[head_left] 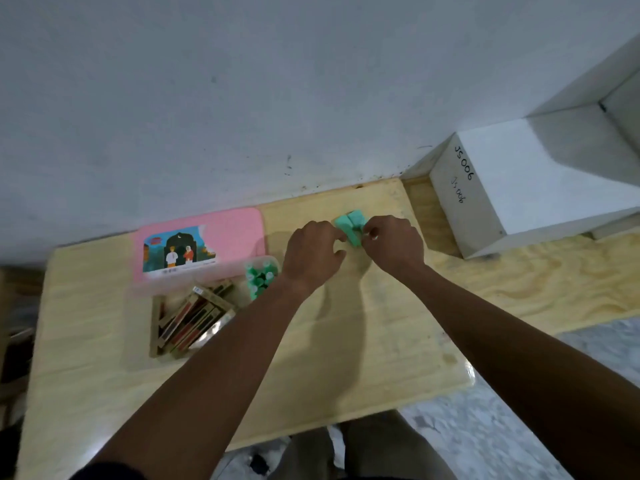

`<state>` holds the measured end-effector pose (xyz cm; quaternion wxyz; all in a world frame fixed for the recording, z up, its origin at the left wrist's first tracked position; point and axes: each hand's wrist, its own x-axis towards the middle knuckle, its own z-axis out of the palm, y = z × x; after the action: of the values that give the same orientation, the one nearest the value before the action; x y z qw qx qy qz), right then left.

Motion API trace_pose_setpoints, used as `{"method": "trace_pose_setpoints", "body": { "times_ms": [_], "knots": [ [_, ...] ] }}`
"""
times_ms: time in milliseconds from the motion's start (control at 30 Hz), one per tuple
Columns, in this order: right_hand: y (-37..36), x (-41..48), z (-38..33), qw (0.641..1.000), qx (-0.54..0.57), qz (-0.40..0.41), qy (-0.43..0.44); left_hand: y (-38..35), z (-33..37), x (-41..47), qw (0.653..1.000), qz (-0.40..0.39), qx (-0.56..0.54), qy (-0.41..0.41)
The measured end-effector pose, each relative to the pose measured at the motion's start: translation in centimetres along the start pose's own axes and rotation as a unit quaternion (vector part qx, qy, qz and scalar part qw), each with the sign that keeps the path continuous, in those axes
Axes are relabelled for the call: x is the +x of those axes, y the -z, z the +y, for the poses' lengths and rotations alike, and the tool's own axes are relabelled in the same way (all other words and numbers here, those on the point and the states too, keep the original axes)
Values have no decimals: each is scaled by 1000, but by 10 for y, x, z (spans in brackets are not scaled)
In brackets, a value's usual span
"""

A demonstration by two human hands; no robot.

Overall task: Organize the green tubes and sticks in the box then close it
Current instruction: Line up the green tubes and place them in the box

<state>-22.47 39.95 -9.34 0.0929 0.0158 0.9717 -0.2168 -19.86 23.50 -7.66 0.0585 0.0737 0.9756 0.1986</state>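
A bundle of mint-green tubes [351,224] lies at the far side of the wooden table [363,341]. My left hand [313,252] and my right hand [393,244] both pinch it from either side, fingers curled around its near end. To the left stands the open box with a pink lid [228,233] showing a picture label. Its clear tray [273,263] holds several more green tubes [259,277]. Long thin sticks [188,318] in dark and tan colours lie in the tray's left part.
A white shelf block [491,188] marked "JS 006" stands on the table at the right, close to my right hand. A white wall [242,98] rises directly behind the table. The table's near edge meets a marbled floor [502,427].
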Motion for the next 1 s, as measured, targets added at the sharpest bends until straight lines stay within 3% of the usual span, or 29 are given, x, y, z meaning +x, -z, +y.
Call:
{"method": "trace_pose_setpoints", "body": {
  "times_ms": [200, 633, 700, 767, 833, 900, 1000],
  "knots": [
    [-14, 32, 34, 998, 19, -14, -51, -47, 7, 36, 997, -29, 71, -30],
    [-27, 39, 40, 998, 55, -18, 1, -48, -10, 55, 961, 23, 185, -205],
    [-23, 38, 39, 995, 95, -16, -23, -43, -13, 51, 976, 27, 125, -178],
    [-17, 34, 36, 989, 146, -1, -39, -34, -13, 43, 994, 32, -17, -107],
    [-9, 29, 29, 980, 195, 19, -45, -24, -15, 33, 984, 52, -172, -22],
    [1, 23, 19, 971, 232, 30, -44, -12, -17, 21, 945, 48, -317, 69],
    [17, 8, 1, 965, 259, 25, -17, 12, -20, 0, 856, 27, -488, 171]
  ]
}}
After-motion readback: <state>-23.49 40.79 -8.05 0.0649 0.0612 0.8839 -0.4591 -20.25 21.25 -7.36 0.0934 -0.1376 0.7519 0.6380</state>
